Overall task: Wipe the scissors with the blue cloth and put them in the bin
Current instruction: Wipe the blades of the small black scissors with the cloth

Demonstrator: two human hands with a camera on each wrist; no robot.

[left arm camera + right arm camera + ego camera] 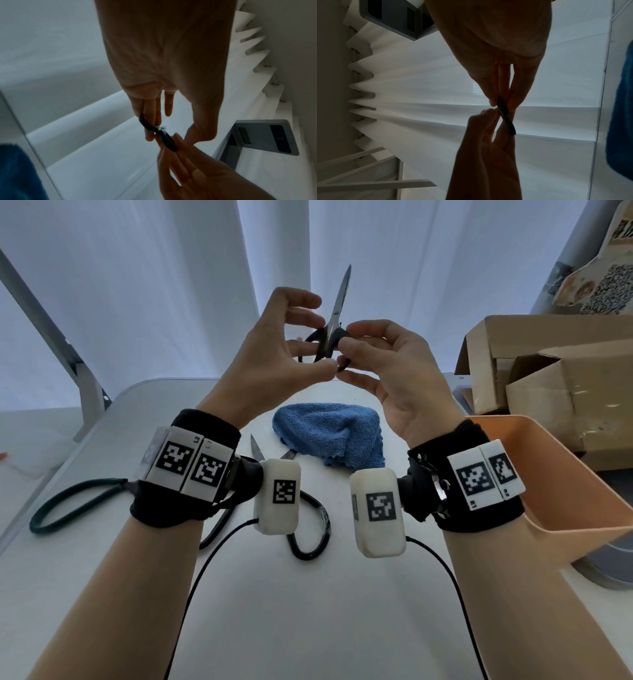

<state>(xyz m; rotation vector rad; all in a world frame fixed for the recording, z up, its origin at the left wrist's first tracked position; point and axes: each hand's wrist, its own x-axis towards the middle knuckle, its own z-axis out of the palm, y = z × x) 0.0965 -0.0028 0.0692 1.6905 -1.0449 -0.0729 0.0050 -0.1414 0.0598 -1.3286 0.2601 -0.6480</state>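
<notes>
Scissors up, wiping not started
Both hands, left hand and right hand, pinch the black-handled steel scissors; crumpled blue terry cloth lies untouched on the table, orange plastic bin waits.

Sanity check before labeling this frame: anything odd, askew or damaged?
Nothing damaged or spilled. Both hands, left hand and right hand, hold the black-handled scissors up by the handles, blades closed, pointing up. The blue cloth lies crumpled on the table, untouched. A second pair of scissors lies beside it.
</notes>
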